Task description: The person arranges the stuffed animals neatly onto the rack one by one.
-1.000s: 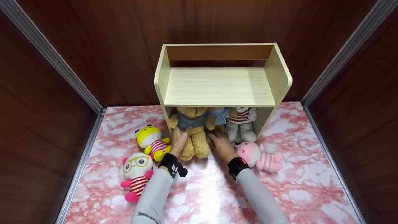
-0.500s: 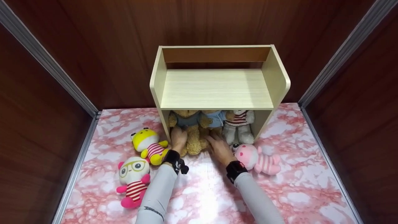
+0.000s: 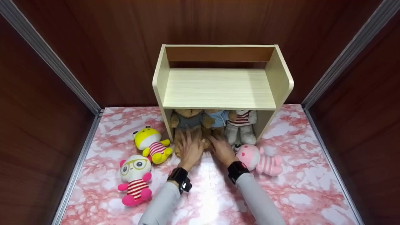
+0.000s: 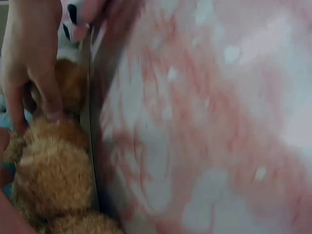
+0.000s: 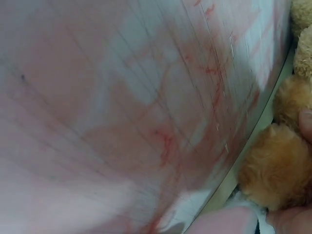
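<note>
In the head view my left hand [image 3: 191, 150] lies with spread fingers over the legs of a tan teddy bear in a grey-green shirt [image 3: 190, 121]. Beside it, a browner teddy bear in a light blue top [image 3: 221, 118] sits in the middle of the shelf's lower compartment. My right hand [image 3: 222, 150] holds this bear low down at its legs. Seen from the right wrist, a brown furry foot [image 5: 273, 165] sits between thumb and finger. A whitish plush bear in a red-striped shirt [image 3: 240, 120] sits at the right. The shelf board hides the bears' heads partly.
The cream two-level shelf [image 3: 218, 89] stands against the back wall. A yellow frog plush [image 3: 150, 140] and a panda plush with glasses [image 3: 136, 170] lie at left. A pink striped plush [image 3: 259, 159] lies just right of my right hand, on the marbled surface [image 3: 300, 187].
The tan bear has gone deeper into the lower compartment. My left hand has left its side and moved right, over its legs. My right hand stays near the middle bear's legs.
</note>
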Motion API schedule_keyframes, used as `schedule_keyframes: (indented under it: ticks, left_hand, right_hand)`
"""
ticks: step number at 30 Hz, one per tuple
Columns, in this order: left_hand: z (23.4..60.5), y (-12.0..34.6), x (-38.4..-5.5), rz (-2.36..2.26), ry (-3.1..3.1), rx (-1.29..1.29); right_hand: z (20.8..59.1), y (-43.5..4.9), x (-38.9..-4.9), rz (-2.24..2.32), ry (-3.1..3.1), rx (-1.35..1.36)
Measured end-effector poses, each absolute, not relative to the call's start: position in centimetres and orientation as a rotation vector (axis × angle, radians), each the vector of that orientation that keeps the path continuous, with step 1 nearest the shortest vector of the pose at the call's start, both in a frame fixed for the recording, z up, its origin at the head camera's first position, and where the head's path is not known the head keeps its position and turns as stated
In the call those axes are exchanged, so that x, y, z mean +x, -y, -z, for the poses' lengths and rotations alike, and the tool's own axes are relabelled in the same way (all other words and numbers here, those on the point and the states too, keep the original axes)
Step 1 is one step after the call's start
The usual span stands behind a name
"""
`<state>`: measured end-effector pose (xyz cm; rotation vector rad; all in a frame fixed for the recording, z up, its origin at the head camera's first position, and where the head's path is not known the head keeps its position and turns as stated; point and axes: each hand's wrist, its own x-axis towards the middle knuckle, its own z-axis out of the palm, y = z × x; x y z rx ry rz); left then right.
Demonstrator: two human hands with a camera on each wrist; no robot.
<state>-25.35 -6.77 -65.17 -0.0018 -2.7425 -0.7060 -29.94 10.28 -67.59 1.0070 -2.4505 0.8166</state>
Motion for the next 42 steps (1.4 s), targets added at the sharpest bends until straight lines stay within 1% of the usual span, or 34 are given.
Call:
schedule_keyframes:
  ticks: [4, 11, 16, 22, 30, 35, 42]
  left_hand:
    - [66.0, 7.9, -26.6, 0.685, 2.746, -0.059]
    - [66.8, 9.6, -28.9, 0.739, 2.763, 0.009]
    - [67.1, 10.7, -29.7, 0.519, 2.675, -0.051]
    - [66.1, 10.9, -28.9, 0.316, 2.539, -0.087]
    - [65.3, 10.6, -27.9, 0.512, 2.645, -0.084]
    - [64.4, 10.3, -26.6, 0.499, 2.588, -0.205]
    - [64.5, 10.5, -25.8, 0.623, 2.555, -0.396]
  right_hand:
    - [67.6, -10.3, -29.7, -0.835, 2.478, 1.011]
    - [67.3, -9.6, -29.2, -0.886, 2.481, 1.046]
    - [67.5, -9.0, -29.0, -0.859, 2.495, 1.052]
    - [67.3, -8.6, -28.8, -0.835, 2.532, 1.063]
    - [67.0, -9.0, -29.5, -0.8, 2.487, 1.092]
    - [66.4, -9.4, -30.0, -0.743, 2.467, 1.117]
    - [64.8, -10.0, -30.0, -0.736, 2.479, 1.084]
